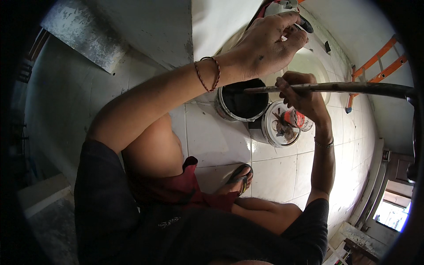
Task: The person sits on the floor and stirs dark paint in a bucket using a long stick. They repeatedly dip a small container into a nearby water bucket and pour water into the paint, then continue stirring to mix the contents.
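Note:
My left hand (265, 46) reaches out above the buckets with its fingers curled. At its fingertips is a small black piece (305, 24); its kind is unclear. Closed around a long dark, tapered rod (362, 87) is my right hand (309, 104). The rod's thin end points left, over the mouth of a bucket of black paint-like stuff (243, 99); whether it touches the contents I cannot tell. Below my right hand stands a lidded white bucket (274, 128). On its smeared lid rests a red-and-white can (298, 120), beside brownish scraps.
Behind my hands is a pale round basin (324, 66). An orange ladder (380, 70) leans at the right wall. A white wall corner (194, 31) juts in at the upper left. My sandalled foot (240, 179) is on the tiled floor (274, 165).

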Tool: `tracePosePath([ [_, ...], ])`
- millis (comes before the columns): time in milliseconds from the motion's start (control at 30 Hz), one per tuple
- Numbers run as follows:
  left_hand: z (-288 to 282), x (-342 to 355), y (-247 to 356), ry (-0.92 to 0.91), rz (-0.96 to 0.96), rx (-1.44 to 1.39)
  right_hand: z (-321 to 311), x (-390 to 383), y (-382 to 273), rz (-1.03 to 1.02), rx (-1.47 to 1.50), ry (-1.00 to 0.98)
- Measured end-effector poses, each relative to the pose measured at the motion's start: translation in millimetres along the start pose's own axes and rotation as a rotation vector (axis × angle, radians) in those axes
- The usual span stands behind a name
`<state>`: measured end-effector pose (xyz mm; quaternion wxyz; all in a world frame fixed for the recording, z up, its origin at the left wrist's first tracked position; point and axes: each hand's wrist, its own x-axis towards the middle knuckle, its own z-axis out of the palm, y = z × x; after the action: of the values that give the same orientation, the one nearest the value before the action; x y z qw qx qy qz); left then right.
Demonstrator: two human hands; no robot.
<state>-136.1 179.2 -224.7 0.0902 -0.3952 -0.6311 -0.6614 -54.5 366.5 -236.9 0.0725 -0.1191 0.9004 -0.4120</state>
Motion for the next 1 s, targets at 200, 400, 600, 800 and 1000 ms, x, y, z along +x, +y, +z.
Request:
tracePosePath([
  [200, -4, -1, 3, -0.084, -0.152, 0.014, -14, 1, -5, 0.029, 0.001, 0.044],
  [400, -1, 0, 2, -0.018, -0.049, -0.043, -21, 1, -3, 0.034, -0.041, 0.043],
  [600, -1, -2, 3, -0.087, -0.142, -0.079, -24, 1, -1, 0.027, -0.051, 0.066],
  [800, 1, -1, 4, -0.078, -0.13, -0.044, -23, 0, 3, 0.015, -0.029, 0.085],
  [1000, 1, -1, 4, -0.076, -0.117, -0.045, -21, 0, 6, 0.019, -0.084, 0.11],
])
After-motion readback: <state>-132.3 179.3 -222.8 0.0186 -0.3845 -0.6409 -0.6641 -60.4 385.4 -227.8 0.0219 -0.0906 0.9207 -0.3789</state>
